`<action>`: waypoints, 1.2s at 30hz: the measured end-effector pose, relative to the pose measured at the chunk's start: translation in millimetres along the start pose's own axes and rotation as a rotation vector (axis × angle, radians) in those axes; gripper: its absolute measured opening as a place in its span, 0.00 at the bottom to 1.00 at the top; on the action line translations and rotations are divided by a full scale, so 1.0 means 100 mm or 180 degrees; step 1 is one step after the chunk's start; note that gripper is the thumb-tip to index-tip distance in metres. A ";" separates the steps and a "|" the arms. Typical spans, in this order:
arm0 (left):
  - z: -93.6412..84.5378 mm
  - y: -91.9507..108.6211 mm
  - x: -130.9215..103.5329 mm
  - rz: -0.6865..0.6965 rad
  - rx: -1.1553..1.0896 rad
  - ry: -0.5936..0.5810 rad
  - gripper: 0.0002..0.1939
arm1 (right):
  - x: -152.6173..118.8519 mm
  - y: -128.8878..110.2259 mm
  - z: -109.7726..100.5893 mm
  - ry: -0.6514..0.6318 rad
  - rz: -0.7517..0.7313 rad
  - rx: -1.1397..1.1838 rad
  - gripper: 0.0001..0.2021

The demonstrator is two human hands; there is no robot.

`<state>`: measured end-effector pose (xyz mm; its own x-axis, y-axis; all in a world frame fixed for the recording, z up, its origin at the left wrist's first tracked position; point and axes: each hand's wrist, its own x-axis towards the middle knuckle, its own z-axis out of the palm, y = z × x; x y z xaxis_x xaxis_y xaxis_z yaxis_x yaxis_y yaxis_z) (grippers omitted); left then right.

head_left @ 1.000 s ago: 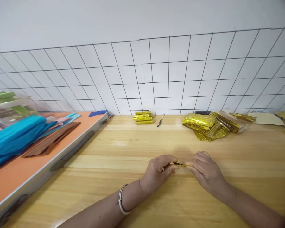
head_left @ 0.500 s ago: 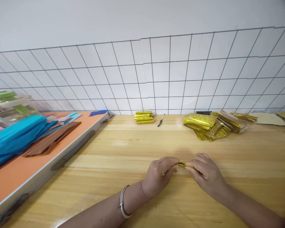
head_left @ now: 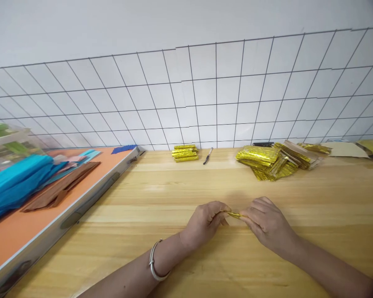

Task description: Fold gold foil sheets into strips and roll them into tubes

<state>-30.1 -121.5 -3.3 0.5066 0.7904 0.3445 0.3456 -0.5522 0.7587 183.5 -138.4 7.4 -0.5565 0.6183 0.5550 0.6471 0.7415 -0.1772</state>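
Note:
A narrow piece of folded gold foil paper (head_left: 235,215) spans the gap between my two hands, just over the wooden table. My left hand (head_left: 207,221), with a silver bangle on its wrist, pinches the left end. The right end is pinched between the thumb and fingers of my right hand (head_left: 269,223). Both hands cover the ends of the foil paper. Beyond them lies a loose heap of gold foil paper (head_left: 259,159), and a small stack of rolled gold foil pieces (head_left: 185,153) sits near the wall.
A pen (head_left: 208,156) lies beside the rolled pieces. On the left, a raised orange board (head_left: 90,182) bears blue crepe paper (head_left: 18,178), brown paper (head_left: 62,188) and a clear plastic box (head_left: 17,142). Cardboard (head_left: 348,150) lies at the back right. A white tiled wall (head_left: 202,91) stands behind.
My left hand has moved slightly left, away from my right hand. More of the foil paper shows between them. The whole view has shifted a little.

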 end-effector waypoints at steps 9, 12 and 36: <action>0.02 0.07 -0.05 0.0074 0.0127 0.0289 0.08 | 0.07 -0.08 -0.12 0.0249 0.0179 -0.0035 0.06; 0.02 0.03 -0.03 -0.0333 -0.0728 0.0683 0.09 | 0.06 -0.05 -0.19 0.0749 0.0700 0.0100 0.10; 0.07 -0.02 -0.07 -0.0258 -0.0926 0.0955 0.08 | -0.01 -0.05 -0.25 0.1160 0.0733 0.0800 0.03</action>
<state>-28.9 -127.6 -11.0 0.2199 0.8940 0.3903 0.1157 -0.4212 0.8996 194.3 -149.0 28.1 -0.1664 0.6753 0.7185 0.5613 0.6640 -0.4940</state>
